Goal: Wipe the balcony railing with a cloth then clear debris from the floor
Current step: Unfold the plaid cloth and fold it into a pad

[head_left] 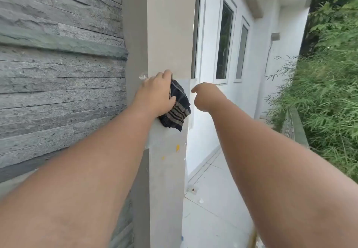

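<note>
My left hand (157, 94) holds a dark cloth (178, 112) with tan stripes. My thumb lies across the front of it and my fingers bend over its top edge. I press the cloth flat on the front of a tall grey pillar (168, 34), about half way up the part I can see. The bottom of the cloth hangs loose under my hand. My right hand (207, 98) is up in the air just beside the cloth, a little to the right of the pillar, and it touches nothing. One finger pokes out toward the pillar edge. The other fingers are hidden behind the back of that hand, so I cannot tell how much they are bent. I see nothing in it. Below the cloth the pillar has a few yellow spots (177, 147) on it. To the left of the pillar is a wall of rough grey stone strips (58, 63). To the right is a white wall (211, 123) with two tall windows (224, 42). The floor (219, 180) is made of pale tiles. Small brown bits of dirt (192, 190) lie on it near the foot of the pillar, and a little white scrap (201, 201) lies near them. Far on the right a low railing (296, 125) runs along the edge of the floor, well apart from both my hands. Thick green plants (329, 92) grow right behind it and lean over it.
</note>
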